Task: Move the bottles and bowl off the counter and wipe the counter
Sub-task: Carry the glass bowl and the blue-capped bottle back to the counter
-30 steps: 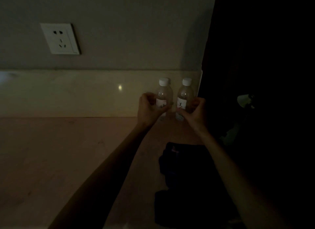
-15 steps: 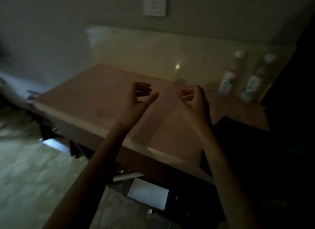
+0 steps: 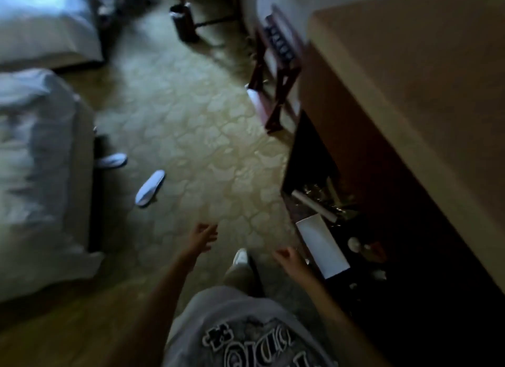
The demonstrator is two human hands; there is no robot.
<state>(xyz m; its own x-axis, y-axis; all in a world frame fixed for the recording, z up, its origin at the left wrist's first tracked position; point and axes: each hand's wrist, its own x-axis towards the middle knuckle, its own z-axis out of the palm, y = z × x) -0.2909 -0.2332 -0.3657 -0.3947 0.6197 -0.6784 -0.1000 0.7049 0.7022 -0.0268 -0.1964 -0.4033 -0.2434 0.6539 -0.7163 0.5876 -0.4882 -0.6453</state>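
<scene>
The view is blurred and points down at the carpet. The tan counter (image 3: 426,74) runs along the right side, and its visible part is bare. No bottle and no bowl are in view. My left hand (image 3: 202,236) hovers over the floor with its fingers spread and nothing in it. My right hand (image 3: 287,257) hangs close to the dark shelf under the counter, fingers loosely curled, holding nothing.
Below the counter a dark open shelf (image 3: 328,208) holds a white card (image 3: 322,246) and small items. A wooden luggage rack (image 3: 276,66) stands by the wall. Two white slippers (image 3: 150,187) lie on the patterned carpet beside a white bed (image 3: 35,180). A dark bin (image 3: 183,22) stands far back.
My head has swung left and down, away from the counter and the two bottles. Both hands have dropped from counter height to over the floor, still holding nothing.
</scene>
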